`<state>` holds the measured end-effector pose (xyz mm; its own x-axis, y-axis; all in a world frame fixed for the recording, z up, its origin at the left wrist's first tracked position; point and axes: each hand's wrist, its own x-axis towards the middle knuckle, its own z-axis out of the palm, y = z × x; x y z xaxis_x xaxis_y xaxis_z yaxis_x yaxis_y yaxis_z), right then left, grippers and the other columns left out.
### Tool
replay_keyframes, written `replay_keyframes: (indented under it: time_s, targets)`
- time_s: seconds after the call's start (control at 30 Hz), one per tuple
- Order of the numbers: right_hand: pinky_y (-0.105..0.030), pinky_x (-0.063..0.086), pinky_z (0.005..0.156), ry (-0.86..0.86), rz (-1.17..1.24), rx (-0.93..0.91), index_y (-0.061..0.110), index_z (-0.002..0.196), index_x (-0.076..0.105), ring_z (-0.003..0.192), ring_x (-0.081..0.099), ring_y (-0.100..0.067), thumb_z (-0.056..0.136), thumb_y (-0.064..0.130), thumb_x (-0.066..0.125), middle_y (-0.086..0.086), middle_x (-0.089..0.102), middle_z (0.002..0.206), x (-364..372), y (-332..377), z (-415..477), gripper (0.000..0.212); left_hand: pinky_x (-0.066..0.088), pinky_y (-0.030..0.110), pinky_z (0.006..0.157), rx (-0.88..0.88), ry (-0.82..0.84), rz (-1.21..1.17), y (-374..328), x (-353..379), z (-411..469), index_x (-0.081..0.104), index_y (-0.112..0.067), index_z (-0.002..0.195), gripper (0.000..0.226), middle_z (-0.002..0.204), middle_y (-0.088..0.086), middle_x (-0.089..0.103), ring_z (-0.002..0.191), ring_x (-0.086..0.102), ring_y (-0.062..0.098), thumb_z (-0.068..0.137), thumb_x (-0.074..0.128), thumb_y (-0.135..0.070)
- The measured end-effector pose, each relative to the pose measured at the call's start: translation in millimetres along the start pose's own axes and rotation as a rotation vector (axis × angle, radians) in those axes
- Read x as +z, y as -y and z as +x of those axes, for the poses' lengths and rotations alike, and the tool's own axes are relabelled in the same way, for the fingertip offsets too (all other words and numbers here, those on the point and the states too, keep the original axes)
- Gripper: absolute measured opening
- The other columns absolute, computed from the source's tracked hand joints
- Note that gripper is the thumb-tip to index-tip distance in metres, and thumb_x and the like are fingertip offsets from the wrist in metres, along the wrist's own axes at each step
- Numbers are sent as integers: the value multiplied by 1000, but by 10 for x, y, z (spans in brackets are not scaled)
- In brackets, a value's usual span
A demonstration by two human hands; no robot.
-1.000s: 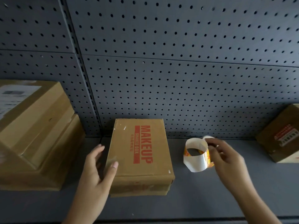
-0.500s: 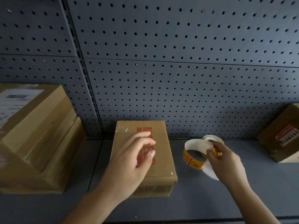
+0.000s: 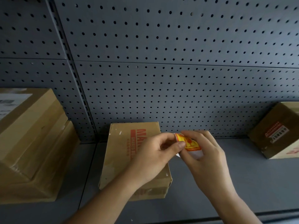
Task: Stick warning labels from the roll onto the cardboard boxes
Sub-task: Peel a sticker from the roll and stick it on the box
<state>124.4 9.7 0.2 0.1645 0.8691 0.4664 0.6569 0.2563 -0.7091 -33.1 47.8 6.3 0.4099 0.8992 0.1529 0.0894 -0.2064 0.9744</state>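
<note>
A flat cardboard box (image 3: 120,152) with red MAKEUP print lies on the grey shelf (image 3: 242,183) at the centre. Both hands meet just above its right edge. My right hand (image 3: 208,157) holds the roll of yellow and red warning labels (image 3: 190,145) on white backing. My left hand (image 3: 155,156) pinches the label strip at the roll with thumb and fingers, covering part of the box's print. Most of the roll is hidden behind the fingers.
A stack of larger cardboard boxes (image 3: 30,143) with a white shipping label fills the left of the shelf. Another box (image 3: 278,131) with red print stands at the far right. A grey pegboard wall (image 3: 161,62) rises right behind the boxes.
My left hand left the side of the MAKEUP box and came right to the roll. My right hand lifted the roll from the shelf toward the box. Both now hold it.
</note>
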Motion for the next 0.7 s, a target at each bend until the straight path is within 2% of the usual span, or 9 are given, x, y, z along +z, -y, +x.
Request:
replay_keyframes:
  time_s: [0.1,0.17,0.23,0.3,0.37,0.43,0.6,0.7]
  targets:
    - [2,34,85,18,-11,-19,21,112,72,102,53,14,79,45,70,13,65,107,46,78,-10,41,56,27,93,-31,-5,-137,55,-17,2,75,-13,110,19,105,0,78,102,72,10,95,68,-22]
    - [3,33,88,52,18,-29,24,116,70,107,50,18,79,36,78,14,64,110,49,74,-16,40,54,20,83,-60,-57,-209,94,-32,-4,77,-10,103,16,96,0,79,93,72,7,94,68,-21]
    - [-10,44,92,145,150,-1,31,120,66,115,56,4,81,35,77,16,62,117,35,50,-33,41,53,17,77,-98,-115,-266,138,-50,-6,78,-13,97,14,92,-1,79,87,72,5,94,67,-22]
    - [-22,51,92,194,266,49,34,119,66,115,61,-10,87,31,72,16,61,120,24,34,-40,33,55,21,78,-134,-149,-291,191,-69,-1,78,-17,97,15,96,1,78,91,72,10,94,67,-25]
    - [-20,52,90,172,290,73,31,116,68,111,62,-10,93,16,68,16,62,118,27,6,-35,28,55,23,77,-141,-167,-310,214,-73,-2,77,-16,99,14,98,3,78,91,71,11,94,66,-25]
    - [-16,50,86,147,263,86,29,113,70,106,62,-7,95,10,65,16,62,114,33,-16,-14,27,57,25,79,-130,-156,-306,229,-56,-6,75,-17,106,14,101,3,78,93,71,11,96,65,-20]
    - [-23,54,77,118,234,107,32,110,70,95,65,-11,94,15,67,14,61,110,65,-71,37,23,58,24,84,-115,-153,-283,225,-41,-23,71,-20,112,18,102,0,78,97,72,10,96,65,-14]
    - [-16,49,78,95,79,0,37,113,69,102,59,-8,92,21,70,18,52,112,68,-79,51,26,57,19,79,-121,-147,-277,237,-39,-23,71,-17,114,20,101,-1,78,95,73,8,96,65,-12]
